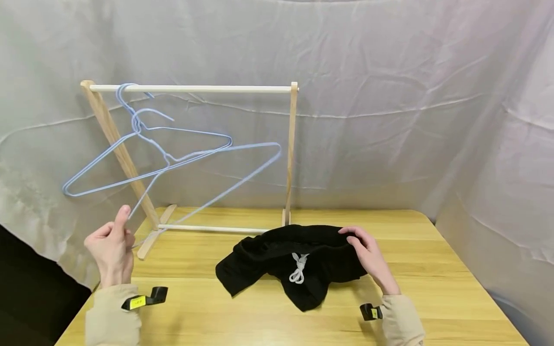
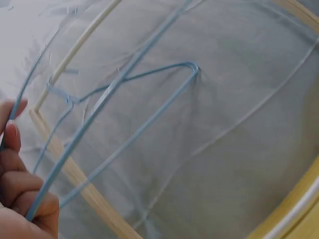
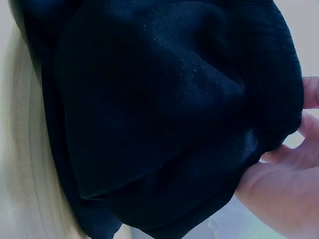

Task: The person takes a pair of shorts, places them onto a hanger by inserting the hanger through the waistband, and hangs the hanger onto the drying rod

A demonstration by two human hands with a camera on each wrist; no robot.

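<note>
A yellow label (image 1: 138, 302) sits on the black wrist mount (image 1: 157, 295) at the left sleeve, its marks too small to read surely; a smaller yellow patch (image 1: 374, 313) marks the right mount.

The hands are well apart. The left hand (image 1: 111, 245) is raised, thumb up and fingers curled round one end of a blue hanger (image 1: 279, 148), which slants across in front of the rack's wooden post. More blue hangers (image 1: 66, 187) hang from the white rail (image 1: 216, 89) behind it.

The right hand (image 1: 368, 252) reaches in low, thumb and fingers gripping the waistband's right end on a pair of black shorts (image 1: 339, 269). These lie rumpled on the wooden table (image 1: 433, 288) — between the hands, touching only the right one — with a white drawstring (image 1: 297, 275) tied in a bow at the front.
</note>
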